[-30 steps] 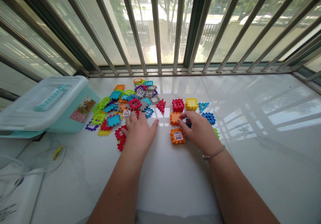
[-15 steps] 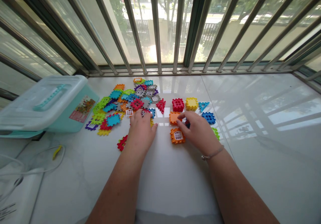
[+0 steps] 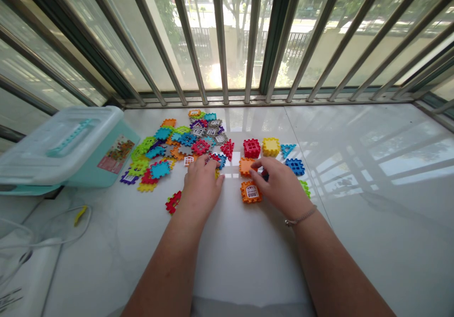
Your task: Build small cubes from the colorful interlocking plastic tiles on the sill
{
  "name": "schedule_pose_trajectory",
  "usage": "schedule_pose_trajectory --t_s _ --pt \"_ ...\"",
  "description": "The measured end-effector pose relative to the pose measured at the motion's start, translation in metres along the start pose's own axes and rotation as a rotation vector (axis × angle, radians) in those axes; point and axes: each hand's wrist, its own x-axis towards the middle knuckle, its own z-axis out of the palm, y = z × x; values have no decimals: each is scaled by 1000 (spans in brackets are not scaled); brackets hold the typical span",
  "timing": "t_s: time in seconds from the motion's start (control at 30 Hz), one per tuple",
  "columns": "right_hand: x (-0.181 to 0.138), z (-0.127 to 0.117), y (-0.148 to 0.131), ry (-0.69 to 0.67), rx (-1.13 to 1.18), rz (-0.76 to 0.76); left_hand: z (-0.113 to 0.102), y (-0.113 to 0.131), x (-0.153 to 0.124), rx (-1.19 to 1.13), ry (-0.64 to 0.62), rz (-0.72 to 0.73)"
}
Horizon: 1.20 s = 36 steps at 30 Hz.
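Here, left hand (image 3: pixel 201 191) palm-down, fingers (image 3: pixel 210 163) curled among plastic tiles (image 3: pixel 200 146), right hand (image 3: pixel 280 184) arched at orange block (image 3: pixel 246 166), grips unclear

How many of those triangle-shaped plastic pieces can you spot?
2: a red triangular piece at the right edge of the scattered pile, and a teal triangular piece just right of the yellow block. More may be hidden in the pile.

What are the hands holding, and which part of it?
The right hand touches the right edge of an orange plastic square block, perhaps gripping it. The left hand is at colourful plastic pieces; any hold is unclear.
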Motion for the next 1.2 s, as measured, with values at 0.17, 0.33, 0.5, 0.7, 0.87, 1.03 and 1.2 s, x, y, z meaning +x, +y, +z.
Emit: schedule_pose_trajectory --t_s 0.17,0.33,0.5,0.7,0.87,1.03,1.2 --pt "0 0 0 -7 -9 21 -3 4 -2 25 66 -69" --pt "0 -1 0 -13 0 17 -1 1 -3 28 76 -405" --pt "0 -1 1 -5 -1 4 2 -7 -2 78 -26 -360" --pt "0 0 1 -9 1 5 -5 -8 -2 145 -11 -250" --pt "0 0 1 -9 -5 19 -7 -9 -1 152 -2 -195" --pt "-1 -1 -1 -21 -2 18 -9 -8 -1 164 11 -180" --pt "-1 -1 -1 -27 -2 25 -12 -6 0 143 7 -168"
